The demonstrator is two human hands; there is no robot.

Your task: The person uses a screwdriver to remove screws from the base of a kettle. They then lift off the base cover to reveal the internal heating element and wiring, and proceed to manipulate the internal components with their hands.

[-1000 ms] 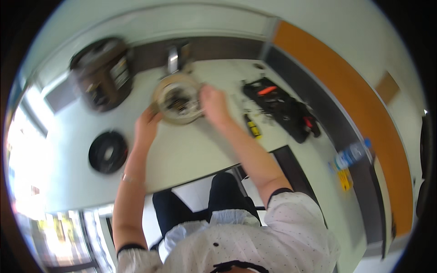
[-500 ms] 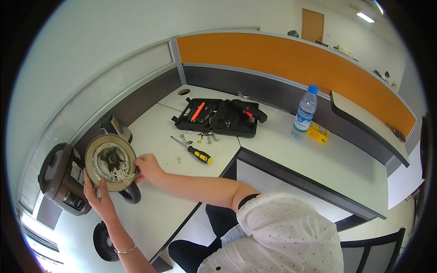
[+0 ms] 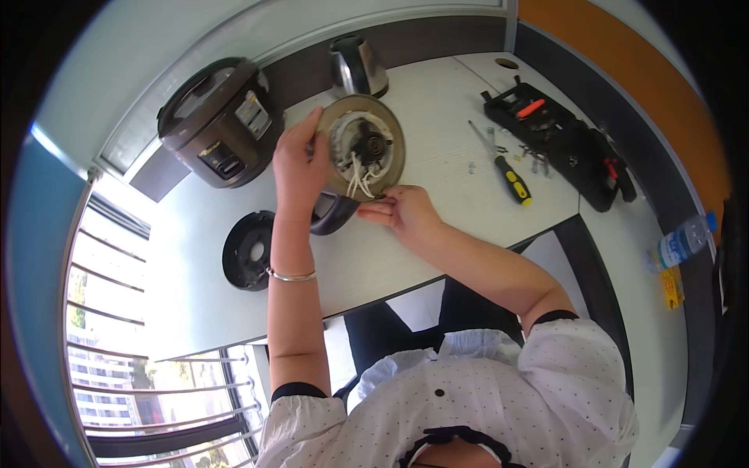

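Observation:
An electric kettle (image 3: 394,164) is tipped so that its opened underside faces me, showing a round dark fitting and several white wires (image 3: 360,181). Its black handle (image 3: 334,215) points down toward me. My left hand (image 3: 300,168) grips the kettle's left side, fingers up along the rim. At the lower right rim, near the handle and wire ends, my right hand (image 3: 413,212) is closed with the fingertips against the edge; whether it pinches a wire is hidden. A black round plastic cover (image 3: 238,253) lies on the desk left of my left forearm.
A brown rice cooker (image 3: 222,129) stands at the left, a steel jug-like vessel (image 3: 359,66) behind the kettle. To the right lie a yellow-black screwdriver (image 3: 512,181), small metal parts (image 3: 538,160) and an open black tool case (image 3: 573,144). A water bottle (image 3: 680,246) and yellow packet (image 3: 671,288) are farther right.
My head view has swung left, so everything appears shifted right. My left hand has moved higher along the kettle's left side. The right hand stays at the lower right rim.

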